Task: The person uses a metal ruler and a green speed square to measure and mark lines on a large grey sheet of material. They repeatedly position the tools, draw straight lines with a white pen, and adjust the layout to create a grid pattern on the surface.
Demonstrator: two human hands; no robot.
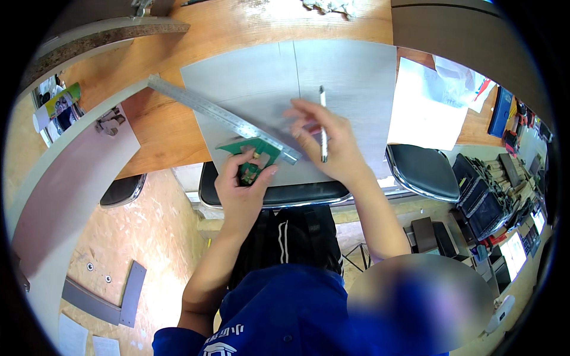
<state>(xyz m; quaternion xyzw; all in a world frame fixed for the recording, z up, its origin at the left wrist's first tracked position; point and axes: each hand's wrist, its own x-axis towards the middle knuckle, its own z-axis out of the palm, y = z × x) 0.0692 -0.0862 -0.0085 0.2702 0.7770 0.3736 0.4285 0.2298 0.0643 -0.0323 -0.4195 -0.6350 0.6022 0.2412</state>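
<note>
My left hand point(242, 185) is closed round the green head point(247, 146) of a combination square. Its steel rule point(221, 116) slants from there up to the left, past the left edge of a large grey sheet point(237, 77). My right hand point(328, 137) hovers over the sheet, beside the rule's near end, its thumb and forefinger curled and apart from the rule. A white pen with black ends point(323, 127) is tucked across that hand, its lower end over the palm. Thin dark lines run on the sheet, one upright and one across.
The sheet lies on a wooden table point(160, 139). White papers point(424, 107) and a blue folder point(500, 113) lie to the right. Black-seated stools point(423, 172) stand by the near edge. A pale curved panel point(65, 184) rises at the left. Crates with tools point(484, 190) stand at the right.
</note>
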